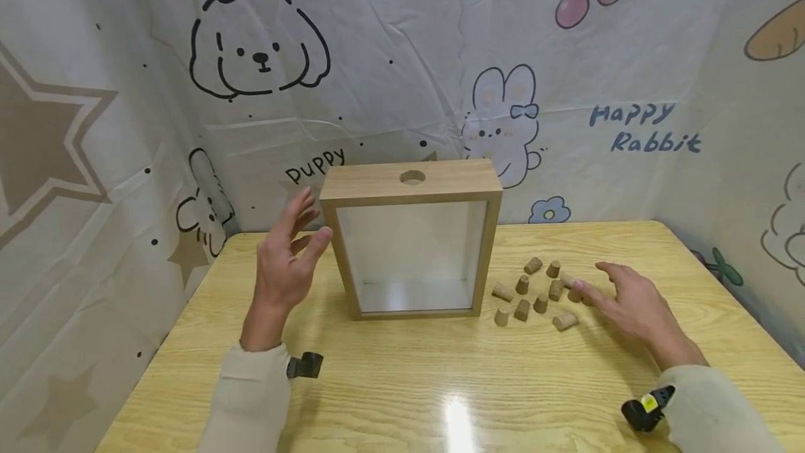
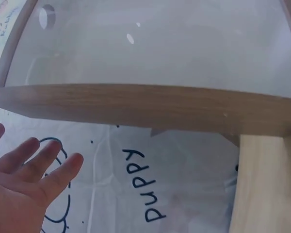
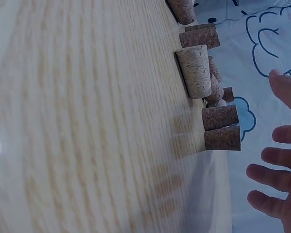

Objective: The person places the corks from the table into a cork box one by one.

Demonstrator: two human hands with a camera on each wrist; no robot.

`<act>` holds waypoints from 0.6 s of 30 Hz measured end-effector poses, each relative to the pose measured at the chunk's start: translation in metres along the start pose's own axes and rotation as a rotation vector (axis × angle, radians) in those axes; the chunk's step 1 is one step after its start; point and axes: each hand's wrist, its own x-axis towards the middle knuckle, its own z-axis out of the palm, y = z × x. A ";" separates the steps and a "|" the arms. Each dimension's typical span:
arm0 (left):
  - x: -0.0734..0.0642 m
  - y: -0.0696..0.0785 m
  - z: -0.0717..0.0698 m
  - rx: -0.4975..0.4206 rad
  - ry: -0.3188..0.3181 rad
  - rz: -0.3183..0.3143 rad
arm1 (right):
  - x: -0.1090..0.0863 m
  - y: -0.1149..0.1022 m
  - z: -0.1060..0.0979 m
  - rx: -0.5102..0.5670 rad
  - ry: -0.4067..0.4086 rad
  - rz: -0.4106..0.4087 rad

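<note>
A shallow wooden box (image 1: pixel 411 187) with a clear front pane stands upright on the table; a round hole (image 1: pixel 412 177) pierces its top face. Beside the box's left side my left hand (image 1: pixel 286 264) is raised, fingers spread and holding nothing; whether the thumb touches the frame I cannot tell. Several tapered corks (image 1: pixel 522 310) lie and stand scattered to the right of the box. Over the right edge of that group hovers my right hand (image 1: pixel 638 303), its fingers apart. In the right wrist view, a gap shows between these fingers (image 3: pixel 271 174) and the corks (image 3: pixel 194 70).
The light wood-grain table (image 1: pixel 390 376) ends at a back edge close behind the box. A pale cloth (image 1: pixel 390 89) printed with cartoon animals hangs behind and at both sides. Small black cameras (image 1: pixel 308 365) sit at both wrists.
</note>
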 end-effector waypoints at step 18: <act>0.020 0.013 0.013 -0.034 0.127 0.070 | -0.007 0.003 0.002 0.027 0.054 -0.007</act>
